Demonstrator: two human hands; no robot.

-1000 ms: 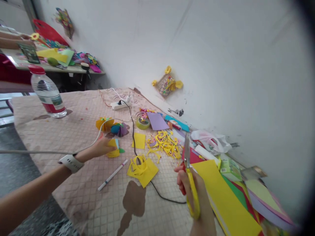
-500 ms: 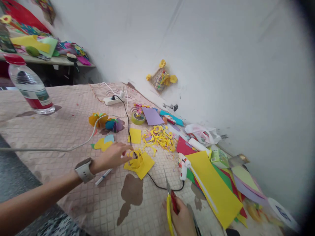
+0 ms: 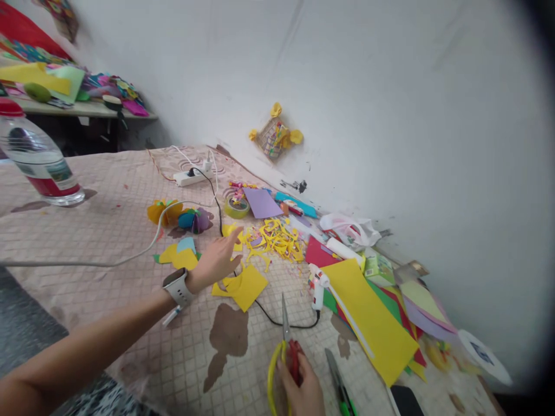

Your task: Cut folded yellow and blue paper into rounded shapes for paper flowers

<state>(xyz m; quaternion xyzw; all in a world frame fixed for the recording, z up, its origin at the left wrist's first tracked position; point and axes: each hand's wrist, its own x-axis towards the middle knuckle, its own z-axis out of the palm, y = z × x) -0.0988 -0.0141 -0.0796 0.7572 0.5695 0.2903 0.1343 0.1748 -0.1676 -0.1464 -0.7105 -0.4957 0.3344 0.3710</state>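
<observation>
My left hand (image 3: 219, 258), with a watch on its wrist, reaches over a small yellow square (image 3: 229, 231), fingers stretched out and thumb apart. I see nothing held in it, and I cannot tell whether it touches the square. Just below lies a yellow sheet (image 3: 249, 287) with curved cuts in it. In my right hand (image 3: 307, 388) are scissors (image 3: 286, 330) with red and yellow handles, blades nearly together and pointing away from me. Beyond the left hand is a pile of yellow scraps (image 3: 277, 240).
A white glue gun (image 3: 318, 289) rests beside stacked coloured sheets (image 3: 373, 318). A utility knife (image 3: 337, 381) lies right of the scissors. Paper flowers (image 3: 193, 219), a power strip (image 3: 193, 176) and a bottle (image 3: 41, 162) stand farther left. A white cable (image 3: 143, 252) crosses the table.
My left hand has moved forward from the cut yellow sheet to the small yellow square. The scissors have shifted slightly left. The whole view has turned a little to the right.
</observation>
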